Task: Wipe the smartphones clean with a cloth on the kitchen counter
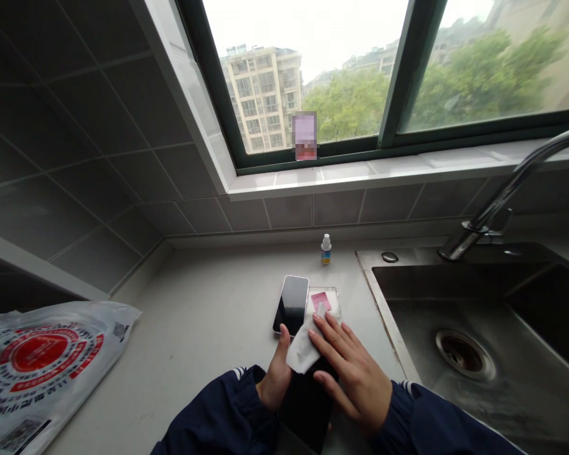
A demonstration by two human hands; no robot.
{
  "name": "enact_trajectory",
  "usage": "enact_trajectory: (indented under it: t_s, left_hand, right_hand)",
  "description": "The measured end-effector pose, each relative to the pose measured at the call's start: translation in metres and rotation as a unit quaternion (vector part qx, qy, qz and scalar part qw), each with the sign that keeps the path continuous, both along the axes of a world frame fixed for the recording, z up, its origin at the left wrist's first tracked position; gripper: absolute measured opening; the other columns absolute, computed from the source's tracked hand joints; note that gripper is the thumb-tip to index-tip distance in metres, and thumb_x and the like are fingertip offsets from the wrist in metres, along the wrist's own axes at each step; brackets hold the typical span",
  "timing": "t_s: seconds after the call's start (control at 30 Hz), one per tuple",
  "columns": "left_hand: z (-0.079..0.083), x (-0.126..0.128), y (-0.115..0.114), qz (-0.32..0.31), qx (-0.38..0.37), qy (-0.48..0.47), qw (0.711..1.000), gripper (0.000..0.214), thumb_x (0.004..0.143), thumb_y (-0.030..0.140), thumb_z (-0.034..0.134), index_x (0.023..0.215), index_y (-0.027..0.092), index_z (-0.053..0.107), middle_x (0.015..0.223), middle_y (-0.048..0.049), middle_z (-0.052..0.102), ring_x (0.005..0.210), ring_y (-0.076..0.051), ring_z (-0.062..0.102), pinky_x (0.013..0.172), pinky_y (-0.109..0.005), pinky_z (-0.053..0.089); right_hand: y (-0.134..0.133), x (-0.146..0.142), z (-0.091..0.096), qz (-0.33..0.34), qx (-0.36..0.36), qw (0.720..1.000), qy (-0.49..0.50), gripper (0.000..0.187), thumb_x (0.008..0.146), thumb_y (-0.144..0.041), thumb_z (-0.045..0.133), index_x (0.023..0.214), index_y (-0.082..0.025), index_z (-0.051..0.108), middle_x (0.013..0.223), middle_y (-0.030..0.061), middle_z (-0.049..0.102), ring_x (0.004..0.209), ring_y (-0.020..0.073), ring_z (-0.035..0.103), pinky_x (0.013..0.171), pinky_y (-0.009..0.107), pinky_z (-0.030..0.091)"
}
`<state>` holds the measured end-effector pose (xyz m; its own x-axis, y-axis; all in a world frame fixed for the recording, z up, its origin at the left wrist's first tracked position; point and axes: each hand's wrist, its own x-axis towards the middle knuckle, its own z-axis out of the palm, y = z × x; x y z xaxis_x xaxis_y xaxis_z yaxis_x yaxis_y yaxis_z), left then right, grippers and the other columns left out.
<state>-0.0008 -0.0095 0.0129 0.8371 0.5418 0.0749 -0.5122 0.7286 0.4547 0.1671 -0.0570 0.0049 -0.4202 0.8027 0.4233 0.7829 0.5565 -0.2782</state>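
My left hand [275, 378] grips the left edge of a black flat device [306, 411], a phone or small tablet, with the thumb pointing up. My right hand [353, 363] presses a pale grey wiping cloth [304, 351] against the device's upper part, fingers extended over the cloth. The device's lower end runs out of view. Just beyond lies a phone [293, 303] with a dark screen and light frame. Beside it is a clear phone case [332, 295] with a pink square [321, 301] on it, partly covered by the cloth.
A small white-capped bottle [326, 251] stands upright at the back of the counter [203, 316]. On the right is a steel sink [374, 303] with a chrome faucet [497, 196]. A printed plastic bag [47, 360] lies at the left. Tiled walls and a window [313, 63] bound the counter.
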Motion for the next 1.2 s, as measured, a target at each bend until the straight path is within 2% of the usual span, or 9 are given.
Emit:
enact_trajectory:
  t_s: [0.2, 0.47, 0.57, 0.8, 0.97, 1.07, 1.2]
  left_hand:
    - [-0.005, 0.000, 0.001, 0.019, -0.015, 0.005, 1.000, 0.078, 0.091, 0.066, 0.026, 0.146, 0.012, 0.036, 0.152, -0.0113, 0.037, 0.146, -0.026, 0.018, 0.119, -0.036, 0.008]
    - [0.012, 0.003, -0.002, 0.020, -0.013, -0.005, 1.000, 0.075, 0.091, 0.065, 0.031, 0.142, 0.012, 0.043, 0.150, -0.0109, 0.041, 0.146, -0.026, 0.021, 0.119, -0.036, 0.010]
    - [0.013, 0.002, -0.002, 0.017, -0.018, -0.012, 1.000, 0.073, 0.092, 0.063, 0.030, 0.139, 0.011, 0.047, 0.148, -0.0108, 0.043, 0.145, -0.025, 0.023, 0.119, -0.036, 0.011]
    - [-0.002, -0.005, 0.000, 0.006, -0.052, 0.014, 0.999, 0.083, 0.087, 0.071, 0.031, 0.136, 0.007, 0.050, 0.139, -0.0173, 0.052, 0.140, -0.028, 0.033, 0.119, -0.038, 0.011]
    - [0.002, -0.008, -0.002, -0.028, -0.116, 0.050, 0.992, 0.096, 0.080, 0.080, 0.029, 0.129, 0.001, 0.056, 0.128, -0.0214, 0.059, 0.136, -0.030, 0.041, 0.118, -0.038, 0.015]
    - [0.004, -0.009, -0.002, -0.030, -0.154, 0.078, 0.985, 0.100, 0.077, 0.083, 0.029, 0.120, -0.002, 0.061, 0.115, -0.0213, 0.066, 0.129, -0.030, 0.048, 0.116, -0.035, 0.021]
    - [0.000, -0.012, 0.000, -0.040, -0.162, 0.111, 0.980, 0.105, 0.074, 0.087, 0.026, 0.116, -0.003, 0.061, 0.107, -0.0224, 0.069, 0.123, -0.032, 0.054, 0.112, -0.037, 0.028]
  right_hand:
    - [0.001, -0.001, -0.001, 0.001, 0.006, 1.000, 0.005, 0.059, 0.096, -0.034, 0.045, 0.150, -0.015, 0.030, 0.158, 0.0118, 0.022, 0.145, 0.0345, 0.020, 0.111, 0.053, 0.034]
    - [-0.001, -0.002, 0.004, 0.015, 0.002, 1.000, -0.002, 0.058, 0.096, -0.036, 0.046, 0.149, -0.016, 0.033, 0.157, 0.0104, 0.023, 0.145, 0.0336, 0.020, 0.112, 0.053, 0.033]
    - [-0.002, -0.004, 0.006, 0.028, 0.000, 1.000, -0.004, 0.058, 0.096, -0.037, 0.046, 0.149, -0.015, 0.033, 0.157, 0.0109, 0.024, 0.145, 0.0336, 0.020, 0.112, 0.053, 0.033]
    - [-0.010, -0.012, 0.008, 0.058, -0.012, 0.998, 0.009, 0.055, 0.096, -0.041, 0.047, 0.146, -0.018, 0.039, 0.156, 0.0080, 0.028, 0.145, 0.0318, 0.021, 0.115, 0.051, 0.027]
    - [-0.015, -0.017, 0.012, 0.084, -0.024, 0.996, 0.014, 0.053, 0.096, -0.044, 0.048, 0.143, -0.020, 0.044, 0.155, 0.0065, 0.030, 0.145, 0.0303, 0.023, 0.116, 0.050, 0.026]
    - [-0.017, -0.017, 0.015, 0.107, -0.028, 0.994, 0.008, 0.054, 0.095, -0.047, 0.048, 0.142, -0.020, 0.045, 0.155, 0.0068, 0.030, 0.145, 0.0294, 0.024, 0.117, 0.050, 0.025]
    - [-0.018, -0.017, 0.015, 0.143, -0.022, 0.989, -0.002, 0.057, 0.095, -0.053, 0.047, 0.142, -0.021, 0.045, 0.154, 0.0056, 0.034, 0.145, 0.0271, 0.025, 0.118, 0.049, 0.023]
